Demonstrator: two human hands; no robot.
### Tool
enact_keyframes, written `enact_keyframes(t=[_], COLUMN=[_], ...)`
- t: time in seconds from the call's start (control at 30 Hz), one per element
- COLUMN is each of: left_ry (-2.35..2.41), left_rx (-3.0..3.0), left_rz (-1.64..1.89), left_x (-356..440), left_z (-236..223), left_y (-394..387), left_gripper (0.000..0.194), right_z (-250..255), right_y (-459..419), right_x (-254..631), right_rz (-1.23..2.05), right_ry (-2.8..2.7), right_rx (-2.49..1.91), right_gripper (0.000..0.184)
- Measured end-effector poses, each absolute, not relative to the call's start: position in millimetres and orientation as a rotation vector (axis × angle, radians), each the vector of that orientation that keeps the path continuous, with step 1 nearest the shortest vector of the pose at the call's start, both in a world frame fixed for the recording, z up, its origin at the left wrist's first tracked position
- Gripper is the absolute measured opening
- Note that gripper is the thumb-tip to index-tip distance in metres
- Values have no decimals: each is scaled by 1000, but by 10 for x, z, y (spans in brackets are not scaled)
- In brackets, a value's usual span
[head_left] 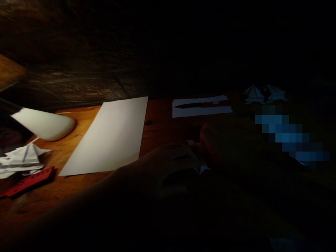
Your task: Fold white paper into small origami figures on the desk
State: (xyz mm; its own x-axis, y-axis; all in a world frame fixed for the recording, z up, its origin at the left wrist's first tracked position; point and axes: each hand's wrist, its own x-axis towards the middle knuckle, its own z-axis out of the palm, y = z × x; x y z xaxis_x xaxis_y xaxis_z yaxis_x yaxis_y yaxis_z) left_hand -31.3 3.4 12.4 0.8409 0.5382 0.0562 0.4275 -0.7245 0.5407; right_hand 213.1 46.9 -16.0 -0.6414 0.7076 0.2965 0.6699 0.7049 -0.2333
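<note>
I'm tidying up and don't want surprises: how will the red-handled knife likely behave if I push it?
The knife should probably stay stiff, as its blade looks straight. Lying flat, it seems more apt to slide than roll. The white papers beneath look loose, so they may shift with it.

Darkness and the frame's edges hide much.
Between the left hand and right hand, a small folded paper is mostly covered, its grip lost in shadow. The left edge cuts off the white folded papers, the red strip-like object and a blurred orange shape. Coarse pixels obscure a blue patch; folds on the two far-right paper shapes are too dim to read.
</note>
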Motion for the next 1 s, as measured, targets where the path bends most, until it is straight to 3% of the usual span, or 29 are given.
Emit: enact_keyframes(t=[0.37,0.57,1.0], left_ry=[646,621,629], left_rx=[2687,2741,2699], left_rz=[212,202,233], left_x=[-285,-320,-317], left_z=[135,81,137], left_y=[74,69,37], left_gripper=[53,59,51], right_z=[-122,-148,-130], right_y=[472,502,524], right_x=[2133,2167,2192], right_rz=[271,344,450], right_ry=[-2536,-2504,-2484], right_rx=[-1109,-1091,-1063], right_gripper=[32,22,16])
